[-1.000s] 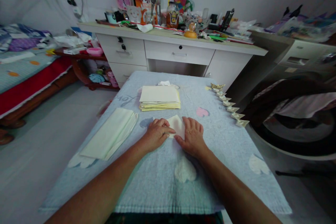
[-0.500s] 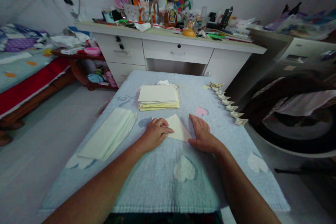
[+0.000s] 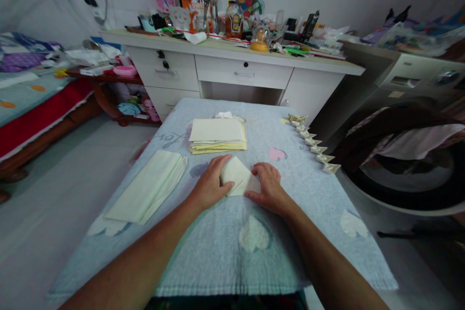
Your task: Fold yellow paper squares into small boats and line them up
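Note:
A cream sheet of folded paper (image 3: 238, 177) lies on the cloth-covered table in front of me, its top coming to a blunt point. My left hand (image 3: 213, 181) grips its left side, thumb on the lower part and fingers along the far edge. Around the right corner is my right hand (image 3: 268, 185), thumb at the near edge and fingers at the slanting far edge. Behind them sits a stack of cream and yellow paper (image 3: 218, 131). To the left rests a pile of pale green folded sheets (image 3: 147, 186).
Several small folded paper boats (image 3: 315, 149) stand in a row along the table's right side, a patterned one (image 3: 297, 118) at the far end. Beyond the table is a cluttered white desk (image 3: 243, 65). A washing machine (image 3: 403, 121) is at the right, a bed (image 3: 39, 92) at the left.
My right hand has moved left and closed in on the paper's right corner. My left hand has shifted to the paper's left edge, and the paper's outline has gone from a triangle to a blunter shape.

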{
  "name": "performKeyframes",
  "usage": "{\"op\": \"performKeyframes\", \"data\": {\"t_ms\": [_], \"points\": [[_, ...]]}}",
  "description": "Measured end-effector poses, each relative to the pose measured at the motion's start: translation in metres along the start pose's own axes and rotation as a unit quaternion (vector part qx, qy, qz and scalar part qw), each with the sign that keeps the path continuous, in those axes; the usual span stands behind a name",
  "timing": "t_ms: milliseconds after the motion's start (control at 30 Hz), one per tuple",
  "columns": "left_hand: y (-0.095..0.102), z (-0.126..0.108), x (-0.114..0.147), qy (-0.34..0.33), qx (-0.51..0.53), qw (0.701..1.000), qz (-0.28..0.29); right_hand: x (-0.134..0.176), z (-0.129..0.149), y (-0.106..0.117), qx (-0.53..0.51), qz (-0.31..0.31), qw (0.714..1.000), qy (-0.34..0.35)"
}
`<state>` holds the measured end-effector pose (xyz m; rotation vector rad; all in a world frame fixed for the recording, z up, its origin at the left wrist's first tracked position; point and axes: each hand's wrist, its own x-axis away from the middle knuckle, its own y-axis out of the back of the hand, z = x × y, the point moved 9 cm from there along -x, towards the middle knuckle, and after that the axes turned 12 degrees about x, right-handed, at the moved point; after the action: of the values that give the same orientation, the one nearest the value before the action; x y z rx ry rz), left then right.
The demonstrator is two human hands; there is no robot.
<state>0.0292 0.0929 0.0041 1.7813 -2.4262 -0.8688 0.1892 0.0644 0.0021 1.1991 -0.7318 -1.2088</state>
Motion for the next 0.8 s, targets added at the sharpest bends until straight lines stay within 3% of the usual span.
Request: {"op": "performKeyframes", "data": {"t_ms": [67,200,367,467,600,800], "points": [[0.004,0.005,0.000,0.040,0.045,0.998,-0.019,0.000,0.002,0.002,-0.022,0.000,1.000,0.006],[-0.001,0.015,0.003,0.124,0.142,0.982,0.020,0.000,0.004,0.003,-0.061,0.001,0.998,0.012],[0.001,0.013,0.004,0.144,0.276,0.950,-0.010,0.000,-0.003,0.009,-0.110,-0.035,0.993,-0.005],[0.002,0.011,0.004,0.142,0.358,0.922,-0.043,0.000,-0.016,0.011,-0.199,-0.074,0.976,-0.042],[0.005,0.006,0.005,0.130,0.419,0.895,-0.083,-0.002,-0.024,0.003,-0.358,-0.085,0.926,-0.085],[-0.001,-0.002,0.008,0.107,0.425,0.896,-0.079,-0.008,0.001,-0.016,-0.608,0.005,0.789,-0.089]]}}
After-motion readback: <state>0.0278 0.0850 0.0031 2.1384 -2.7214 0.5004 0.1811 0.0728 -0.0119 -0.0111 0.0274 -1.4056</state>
